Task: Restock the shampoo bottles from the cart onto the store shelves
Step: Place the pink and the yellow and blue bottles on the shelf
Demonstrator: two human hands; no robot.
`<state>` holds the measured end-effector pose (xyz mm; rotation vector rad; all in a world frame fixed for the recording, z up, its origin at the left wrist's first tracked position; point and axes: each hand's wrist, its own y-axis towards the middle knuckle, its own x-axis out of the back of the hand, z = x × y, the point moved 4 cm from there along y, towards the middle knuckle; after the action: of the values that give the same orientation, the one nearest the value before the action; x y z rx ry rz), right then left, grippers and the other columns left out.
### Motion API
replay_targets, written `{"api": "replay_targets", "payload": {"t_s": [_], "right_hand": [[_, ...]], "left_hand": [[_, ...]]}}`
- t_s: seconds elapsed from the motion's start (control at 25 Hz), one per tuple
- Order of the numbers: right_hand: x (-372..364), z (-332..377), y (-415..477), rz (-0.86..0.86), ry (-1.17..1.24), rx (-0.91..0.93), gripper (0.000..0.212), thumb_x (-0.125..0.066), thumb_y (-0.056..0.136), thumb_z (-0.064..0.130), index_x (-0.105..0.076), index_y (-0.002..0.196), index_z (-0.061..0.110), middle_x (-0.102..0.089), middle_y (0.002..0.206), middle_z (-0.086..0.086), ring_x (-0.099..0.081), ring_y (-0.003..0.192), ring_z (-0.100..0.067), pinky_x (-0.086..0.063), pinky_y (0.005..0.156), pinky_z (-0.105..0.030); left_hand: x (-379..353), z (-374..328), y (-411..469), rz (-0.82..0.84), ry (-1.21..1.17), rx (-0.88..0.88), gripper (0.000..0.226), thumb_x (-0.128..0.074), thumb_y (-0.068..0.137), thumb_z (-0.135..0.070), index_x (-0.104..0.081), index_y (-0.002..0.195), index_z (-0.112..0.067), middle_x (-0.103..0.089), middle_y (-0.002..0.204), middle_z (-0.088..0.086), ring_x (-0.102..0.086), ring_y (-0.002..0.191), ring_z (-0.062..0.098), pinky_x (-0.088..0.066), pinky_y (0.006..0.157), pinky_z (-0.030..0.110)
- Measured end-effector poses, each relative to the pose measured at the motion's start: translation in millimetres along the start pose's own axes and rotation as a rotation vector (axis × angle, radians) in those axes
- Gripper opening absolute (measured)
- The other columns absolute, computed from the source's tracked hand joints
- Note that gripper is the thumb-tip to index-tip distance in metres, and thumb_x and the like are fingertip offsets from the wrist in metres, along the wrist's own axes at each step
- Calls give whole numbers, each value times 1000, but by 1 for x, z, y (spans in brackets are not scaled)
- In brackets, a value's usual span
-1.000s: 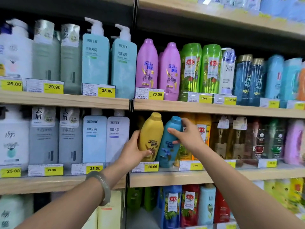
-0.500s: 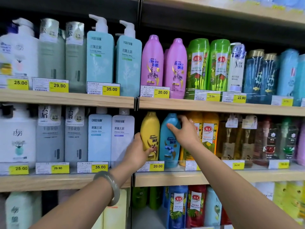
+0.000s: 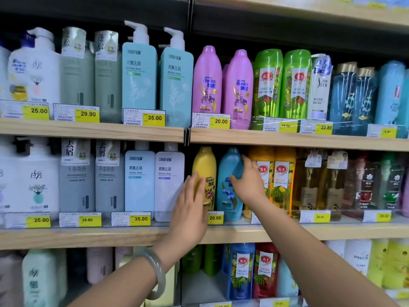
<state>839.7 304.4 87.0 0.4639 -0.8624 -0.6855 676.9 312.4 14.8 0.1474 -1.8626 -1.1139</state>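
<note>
Pale wooden shelves carry yellow price tags; a dark back panel sits above.

Upper price tags on the upper shelf read 25.00, 29.90, 35.00, 20.00, 15.00, 22.80. Middle price tags on the middle shelf read 25.00, 29.90, 35.00, 20.00, 24.00. "Rejoice" is printed on the purple bottles and the yellow bottle, "CONQUER" on the teal pump bottles, and "SLEK" on a white bottle. Blue bottle lettering is partly hidden and unreadable.

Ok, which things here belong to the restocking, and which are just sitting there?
In the job: yellow bottle, touched by the left hand; blue bottle, held by the right hand.
Just there: purple bottles, green bottles, pump bottles, price tags.
</note>
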Motion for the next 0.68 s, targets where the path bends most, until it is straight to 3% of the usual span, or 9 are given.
{"api": "replay_targets", "payload": {"t_s": [0.08, 0.16, 0.24, 0.36, 0.48, 0.68], "right_hand": [[1, -3, -9, -35, 3, 26, 66, -61, 89, 17, -27, 146, 17, -29, 149, -7, -44, 128, -27, -43, 99, -39], [0, -7, -26, -82, -59, 81, 56, -60, 89, 16, -34, 139, 19, -31, 141, -7, -51, 116, -27, -50, 83, -35], [-9, -15, -45, -51, -153, 164, 44, -57, 90, 15, -42, 130, 21, -32, 133, -6, -53, 111, -25, -51, 74, -28], [-25, -28, -61, 65, -247, 193, 42, -56, 89, 16, -46, 128, 26, -27, 137, -7, -49, 118, -26, -52, 80, -28], [-28, -34, -64, 117, -289, 134, 43, -55, 91, 20, -43, 132, 27, -19, 144, -8, -55, 110, -27, -55, 77, -33], [-32, -37, -63, 143, -289, 110, 36, -53, 93, 29, -44, 128, 27, -22, 140, -7, -62, 93, -26, -55, 70, -34]], "left_hand": [[-6, -1, -6, 25, 123, -104, 76, -60, 82, -23, -25, 149, -14, -9, 159, 6, -9, 146, 24, -24, 117, 41], [-15, -1, -14, 54, 205, -149, 71, -58, 82, -36, -35, 145, -13, -13, 159, 7, -11, 146, 24, -24, 117, 43], [-22, -3, -23, 117, 265, -145, 70, -44, 88, -47, -29, 147, -12, 0, 160, 7, 2, 147, 24, -9, 118, 41], [-26, -5, -26, 168, 249, -86, 73, -29, 95, -53, -5, 151, -14, 26, 156, 5, 27, 143, 22, 4, 120, 39], [-23, -9, -25, 177, 209, -26, 74, -30, 95, -53, -1, 152, -16, 32, 154, 2, 30, 141, 20, -5, 120, 40], [-20, -5, -23, 186, 126, 71, 71, -37, 94, -51, -10, 151, -17, 25, 156, 0, 20, 145, 20, -25, 114, 40]]}}
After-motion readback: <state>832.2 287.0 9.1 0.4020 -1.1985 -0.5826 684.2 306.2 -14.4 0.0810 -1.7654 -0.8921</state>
